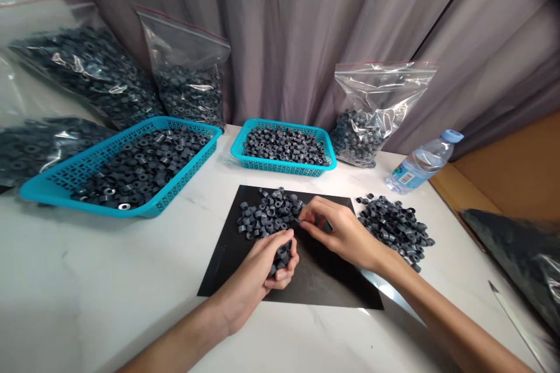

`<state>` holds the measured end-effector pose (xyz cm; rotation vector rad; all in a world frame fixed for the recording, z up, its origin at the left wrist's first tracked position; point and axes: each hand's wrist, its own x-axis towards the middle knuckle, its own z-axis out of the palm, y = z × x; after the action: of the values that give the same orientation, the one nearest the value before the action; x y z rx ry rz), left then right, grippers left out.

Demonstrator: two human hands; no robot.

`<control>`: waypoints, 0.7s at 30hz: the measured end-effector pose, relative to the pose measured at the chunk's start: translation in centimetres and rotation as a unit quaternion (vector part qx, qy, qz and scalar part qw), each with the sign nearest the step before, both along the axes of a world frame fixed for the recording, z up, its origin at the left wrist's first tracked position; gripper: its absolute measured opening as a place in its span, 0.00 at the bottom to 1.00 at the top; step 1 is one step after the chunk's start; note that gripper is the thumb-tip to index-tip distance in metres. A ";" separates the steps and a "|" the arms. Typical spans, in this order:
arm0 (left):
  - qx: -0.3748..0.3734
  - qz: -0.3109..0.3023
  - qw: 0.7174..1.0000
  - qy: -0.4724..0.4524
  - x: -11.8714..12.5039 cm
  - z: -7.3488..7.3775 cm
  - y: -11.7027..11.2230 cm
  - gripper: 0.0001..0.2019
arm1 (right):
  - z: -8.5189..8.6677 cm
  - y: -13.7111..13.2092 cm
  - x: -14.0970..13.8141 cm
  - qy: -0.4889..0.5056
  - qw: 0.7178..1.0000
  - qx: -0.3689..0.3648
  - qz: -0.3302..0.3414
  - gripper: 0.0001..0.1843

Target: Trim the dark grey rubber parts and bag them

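Note:
My left hand point(266, 262) is cupped over the black mat, its fingers curled round several small grey plastic rings point(282, 253). Just right of it, my right hand point(339, 230) has thumb and forefinger pinched at the edge of a loose heap of grey rings point(266, 213). Whatever lies between those fingertips is too small to make out. The heap spreads over the far part of the black mat point(315, 280). Beyond my right wrist, a second heap of the same rings point(394, 227) rests on the white table.
A long blue basket point(175, 189) of rings stands at left, a smaller blue basket point(284, 166) at the back. Clear zip bags of rings point(192, 90) point(361, 134) lean by the curtain. At right are a water bottle point(422, 163), a thin blade-like strip point(511, 312) and a dark bag point(520, 250).

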<state>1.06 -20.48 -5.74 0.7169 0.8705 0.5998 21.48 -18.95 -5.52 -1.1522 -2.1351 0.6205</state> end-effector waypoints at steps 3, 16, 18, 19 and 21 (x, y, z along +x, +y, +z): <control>-0.003 0.004 1.000 0.007 0.1 0.0 -0.1 0.14 | 1.5 -0.6 0.0 0.061 0.997 -0.026 0.030 0.05; -0.038 0.050 0.995 -0.076 0.2 -0.7 -0.6 0.12 | 3.3 -3.7 -2.7 -0.040 0.992 -0.012 0.119 0.07; -0.033 0.054 0.996 -0.069 0.2 -0.8 -0.7 0.11 | 3.1 -3.9 -2.9 -0.052 0.993 0.005 0.108 0.08; -0.030 0.056 0.996 -0.063 0.2 -0.7 -0.7 0.11 | 3.0 -4.0 -3.1 -0.060 0.992 0.007 0.106 0.09; -0.024 0.058 0.997 -0.051 0.3 -0.7 -0.7 0.10 | 2.8 -4.1 -3.2 -0.073 0.992 0.000 0.107 0.11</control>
<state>1.33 -21.20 -6.45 0.5899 0.8321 0.7112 18.24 -23.10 -2.77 -1.0024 -2.4043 0.6465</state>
